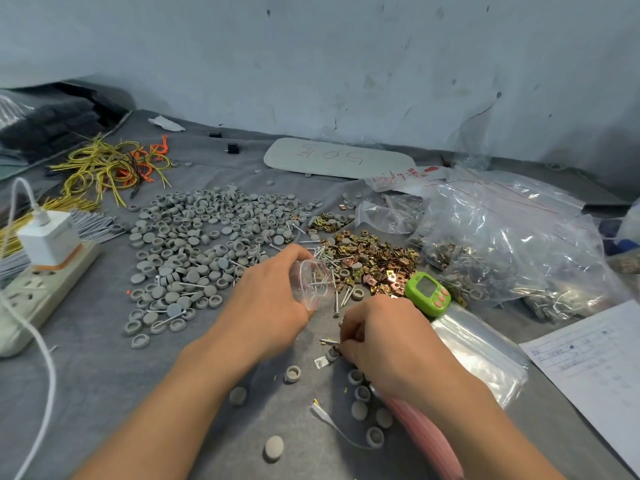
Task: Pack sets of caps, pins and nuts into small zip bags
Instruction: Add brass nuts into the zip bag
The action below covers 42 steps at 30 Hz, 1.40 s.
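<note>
My left hand [273, 299] grips a small clear zip bag [313, 282] with a red strip, its mouth facing right and a few pins inside. My right hand [381, 337] pinches a bundle of pins [329, 340] just above the cloth, with a grey cap [332, 355] beside its fingertips. A wide heap of grey caps [207, 244] covers the centre left. Loose pins [341, 292] and a pile of brass and copper square nuts [377, 261] lie behind my hands. Several loose caps [360, 408] are scattered near my right wrist.
A green counter [427, 294] sits right of the nuts. Large clear bags of parts [512, 251], a stack of empty zip bags [481, 355] and a paper form [595, 368] fill the right. A power strip with charger [45, 268] and wire ties [110, 164] lie left.
</note>
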Motion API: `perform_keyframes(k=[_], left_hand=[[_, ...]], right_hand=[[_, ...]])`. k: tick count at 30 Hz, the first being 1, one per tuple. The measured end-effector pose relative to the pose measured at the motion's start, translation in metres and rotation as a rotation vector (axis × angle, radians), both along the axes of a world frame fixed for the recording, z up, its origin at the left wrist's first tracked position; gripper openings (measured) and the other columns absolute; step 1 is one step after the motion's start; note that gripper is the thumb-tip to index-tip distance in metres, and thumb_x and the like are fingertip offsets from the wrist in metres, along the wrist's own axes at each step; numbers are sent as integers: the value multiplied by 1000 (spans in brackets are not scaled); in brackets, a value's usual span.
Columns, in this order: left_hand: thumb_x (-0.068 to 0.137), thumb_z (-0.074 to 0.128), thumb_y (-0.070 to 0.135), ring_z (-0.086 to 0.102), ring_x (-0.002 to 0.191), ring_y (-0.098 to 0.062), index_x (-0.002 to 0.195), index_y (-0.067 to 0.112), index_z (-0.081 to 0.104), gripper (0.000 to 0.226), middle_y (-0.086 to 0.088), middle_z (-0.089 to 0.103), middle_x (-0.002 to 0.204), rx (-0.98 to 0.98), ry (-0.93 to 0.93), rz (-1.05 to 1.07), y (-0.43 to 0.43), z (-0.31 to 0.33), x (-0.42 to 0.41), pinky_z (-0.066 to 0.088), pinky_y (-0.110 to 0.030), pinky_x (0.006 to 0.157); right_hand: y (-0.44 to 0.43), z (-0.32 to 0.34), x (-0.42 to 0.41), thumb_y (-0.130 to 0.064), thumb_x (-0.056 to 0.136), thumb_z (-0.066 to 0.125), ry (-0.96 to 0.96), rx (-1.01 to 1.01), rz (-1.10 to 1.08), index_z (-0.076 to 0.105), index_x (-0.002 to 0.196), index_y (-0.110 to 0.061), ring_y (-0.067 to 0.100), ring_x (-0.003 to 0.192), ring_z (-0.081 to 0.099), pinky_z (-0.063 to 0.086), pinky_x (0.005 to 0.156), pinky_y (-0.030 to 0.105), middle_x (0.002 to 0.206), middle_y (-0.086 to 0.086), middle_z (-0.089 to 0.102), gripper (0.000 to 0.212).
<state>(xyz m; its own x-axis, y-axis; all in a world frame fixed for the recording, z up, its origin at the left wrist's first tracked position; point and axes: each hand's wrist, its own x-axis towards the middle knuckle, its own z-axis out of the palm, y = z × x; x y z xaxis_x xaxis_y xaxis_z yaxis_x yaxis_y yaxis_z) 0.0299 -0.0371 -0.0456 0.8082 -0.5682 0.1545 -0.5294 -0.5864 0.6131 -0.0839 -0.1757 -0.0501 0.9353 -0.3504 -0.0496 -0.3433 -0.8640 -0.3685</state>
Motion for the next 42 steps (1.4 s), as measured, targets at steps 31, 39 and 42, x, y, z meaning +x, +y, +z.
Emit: perform_keyframes(k=[31, 39, 42], left_hand=[[84, 78, 22, 64, 82, 8, 99, 47, 66, 32, 26, 70, 90, -297, 94, 26, 19, -2, 15, 44, -24, 69], [71, 73, 33, 72, 93, -4, 106, 45, 69, 38, 17, 75, 100, -561, 189, 150, 31, 9, 15, 58, -48, 91], [72, 72, 31, 72, 92, -3, 106, 44, 68, 37, 19, 75, 101, -552, 187, 145, 34, 11, 13, 58, -47, 92]], right_hand=[[-25, 10, 42, -22, 87, 80, -622, 478, -398, 83, 77, -34, 1, 67, 70, 59, 68, 28, 71, -19, 75, 16], [-22, -8, 57, -26, 92, 73, -122, 24, -257, 81, 99, -33, 19, 93, 71, 56, 94, 37, 106, -8, 78, 13], [-17, -7, 59, -36, 93, 73, -101, -82, -237, 79, 100, -34, 21, 96, 69, 50, 101, 40, 103, -7, 77, 9]])
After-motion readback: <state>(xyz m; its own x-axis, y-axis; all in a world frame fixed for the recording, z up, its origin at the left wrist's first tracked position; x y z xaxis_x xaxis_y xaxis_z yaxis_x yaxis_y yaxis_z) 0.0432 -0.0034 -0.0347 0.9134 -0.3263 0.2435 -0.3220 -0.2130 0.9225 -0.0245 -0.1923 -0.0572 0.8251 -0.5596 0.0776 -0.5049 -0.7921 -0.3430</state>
